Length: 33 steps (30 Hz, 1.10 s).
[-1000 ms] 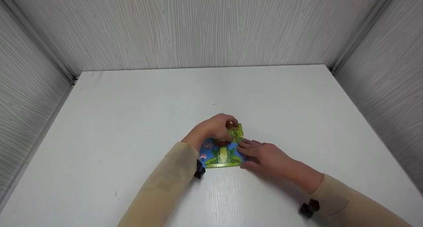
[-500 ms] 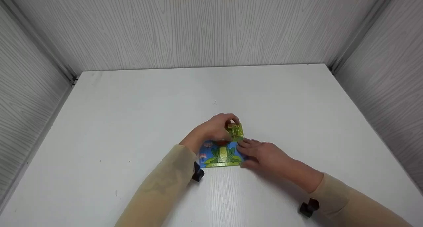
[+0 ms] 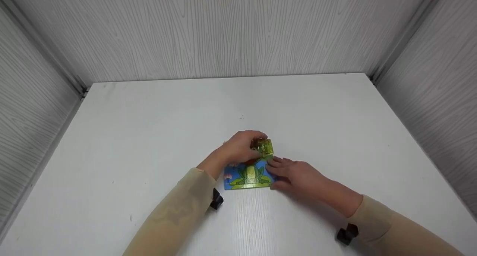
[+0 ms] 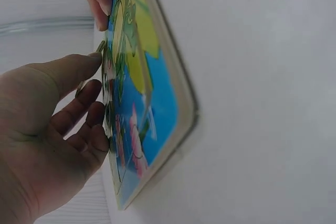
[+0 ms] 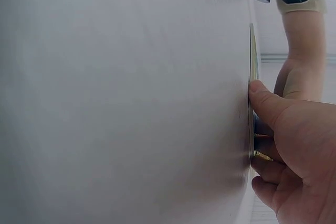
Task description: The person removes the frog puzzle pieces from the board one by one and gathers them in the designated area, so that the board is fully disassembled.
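Far left: grey-white panel (image 3: pixel 33 107), streaky wood-grain finish. Next, my left sleeve (image 3: pixel 173 218), creased beige cloth, with an angular black fitting (image 3: pixel 216 199) by the cuff. My left hand (image 3: pixel 238 147) arches over the far part of the puzzle board, thumb and fingertips pinching a thin, flat piece (image 4: pixel 100 46); most of it is hidden. The puzzle board (image 3: pixel 250 175) lies flat on the table (image 3: pixel 149 136), in front of me: rounded corners, pale rim edge, glossy print. Blue ground, green frog, pink flower at its near left; shiny yellow-green patch at its far right. My right hand (image 3: pixel 300 176) grasps nothing: fingers fairly straight, resting on the board's right margin, thumb against the near right edge. Rightmost: matching beige sleeve, second black fitting. Table is smooth, white, faintly scuffed.
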Available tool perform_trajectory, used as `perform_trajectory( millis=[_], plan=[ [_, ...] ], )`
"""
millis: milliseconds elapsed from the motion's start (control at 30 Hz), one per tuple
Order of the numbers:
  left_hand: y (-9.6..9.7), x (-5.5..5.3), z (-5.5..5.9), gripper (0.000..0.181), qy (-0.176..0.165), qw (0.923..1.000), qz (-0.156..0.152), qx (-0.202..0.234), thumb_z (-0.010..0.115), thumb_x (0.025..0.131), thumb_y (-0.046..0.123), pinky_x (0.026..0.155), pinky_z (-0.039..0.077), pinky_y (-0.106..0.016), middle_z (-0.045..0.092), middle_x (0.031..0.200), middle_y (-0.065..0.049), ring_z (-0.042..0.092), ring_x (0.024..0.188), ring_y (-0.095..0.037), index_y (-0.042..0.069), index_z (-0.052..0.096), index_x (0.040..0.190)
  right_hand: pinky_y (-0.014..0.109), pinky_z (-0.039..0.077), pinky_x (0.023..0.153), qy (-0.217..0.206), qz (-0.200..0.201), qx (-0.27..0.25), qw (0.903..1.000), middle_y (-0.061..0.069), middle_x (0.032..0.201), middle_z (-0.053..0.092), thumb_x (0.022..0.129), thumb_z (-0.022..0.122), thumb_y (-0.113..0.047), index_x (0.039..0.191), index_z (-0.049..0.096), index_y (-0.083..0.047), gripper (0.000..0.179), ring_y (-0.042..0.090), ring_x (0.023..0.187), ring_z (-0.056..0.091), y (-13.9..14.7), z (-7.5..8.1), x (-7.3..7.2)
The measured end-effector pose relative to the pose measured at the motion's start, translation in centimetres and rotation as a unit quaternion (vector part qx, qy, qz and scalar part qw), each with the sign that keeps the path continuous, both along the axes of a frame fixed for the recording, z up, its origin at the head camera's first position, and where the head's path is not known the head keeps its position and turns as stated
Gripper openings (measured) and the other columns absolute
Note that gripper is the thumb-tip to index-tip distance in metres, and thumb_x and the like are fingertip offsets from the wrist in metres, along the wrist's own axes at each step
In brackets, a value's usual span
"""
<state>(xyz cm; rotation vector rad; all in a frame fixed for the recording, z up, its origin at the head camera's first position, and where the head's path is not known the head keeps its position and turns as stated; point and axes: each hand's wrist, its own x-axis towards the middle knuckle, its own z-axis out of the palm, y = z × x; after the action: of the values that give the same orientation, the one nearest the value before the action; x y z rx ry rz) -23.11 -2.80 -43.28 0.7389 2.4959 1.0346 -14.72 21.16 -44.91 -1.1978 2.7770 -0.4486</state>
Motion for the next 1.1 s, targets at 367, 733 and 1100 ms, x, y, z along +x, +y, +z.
perform_trajectory(
  millis=[367, 733, 1100],
  plan=[
    [-1.1, -0.4, 0.8, 0.046, 0.019, 0.9997, 0.000, 0.017, 0.074, 0.097, 0.009, 0.100, 0.054, -0.040, 0.066, 0.133, -0.010, 0.066, 0.115, -0.024, 0.008, 0.060, 0.141, 0.053, 0.050, 0.107, 0.004, 0.006, -0.003, 1.0000, 0.017, 0.151, 0.058, 0.101, 0.073, -0.037, 0.147, 0.062, -0.002, 0.059, 0.037, 0.139, 0.055, -0.1, 0.0, -0.1],
    [-4.6, -1.1, 2.5, 0.045, 0.034, 0.9966, 0.045, 0.060, 0.075, 0.096, 0.009, 0.107, 0.050, -0.043, 0.065, 0.134, -0.005, 0.063, 0.121, -0.025, 0.011, 0.062, 0.139, 0.053, 0.051, 0.106, -0.003, 0.001, 0.000, 1.0000, 0.016, 0.152, 0.057, 0.101, 0.073, -0.038, 0.148, 0.060, -0.003, 0.061, 0.037, 0.140, 0.055, -0.2, -0.1, -0.2],
    [-11.6, -3.3, 2.8, 0.050, 0.023, 0.9868, 0.138, 0.081, 0.080, 0.095, 0.012, 0.109, 0.047, -0.047, 0.065, 0.134, -0.009, 0.059, 0.125, -0.027, 0.013, 0.063, 0.142, 0.054, 0.049, 0.108, -0.020, -0.015, -0.002, 0.9997, 0.014, 0.154, 0.055, 0.102, 0.072, -0.040, 0.150, 0.059, -0.005, 0.061, 0.036, 0.143, 0.052, 0.0, 0.1, 0.0]
  ],
)
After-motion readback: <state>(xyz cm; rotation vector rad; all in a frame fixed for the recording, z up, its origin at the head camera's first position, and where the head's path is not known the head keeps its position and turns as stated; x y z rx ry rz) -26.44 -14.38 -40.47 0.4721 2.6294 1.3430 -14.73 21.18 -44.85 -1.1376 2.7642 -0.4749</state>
